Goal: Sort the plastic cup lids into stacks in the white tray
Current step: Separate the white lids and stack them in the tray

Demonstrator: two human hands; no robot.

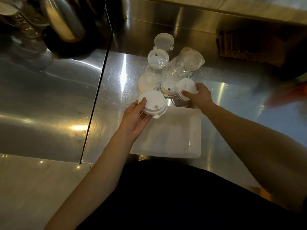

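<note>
Right now the left hand [134, 120] holds a white cup lid [152, 102] with its thumb on top and its fingers curled under the edge. This lid, maybe a small stack of them, is up in the air over the far left corner of the white tray [191, 151]. A little plug tab hangs from its near side.

The right hand [200, 96] is closed on a second white lid [185, 87], with the thumb on its near edge and a finger on its right side. This lid sits just past the far edge of the tray.

The tray lies on the shiny steel counter [66, 100], close to the person's body. I see no lids resting in it, but the light makes it hard to be sure.

Behind the hands is a pile of lids [166, 70] on the counter. Some are clear and leaning in rows, and some are white. One pale lid [163, 40] lies furthest back.

A metal kettle [63, 19] stands at the far left. A brown box [249, 47] sits at the far right in the dark.
</note>
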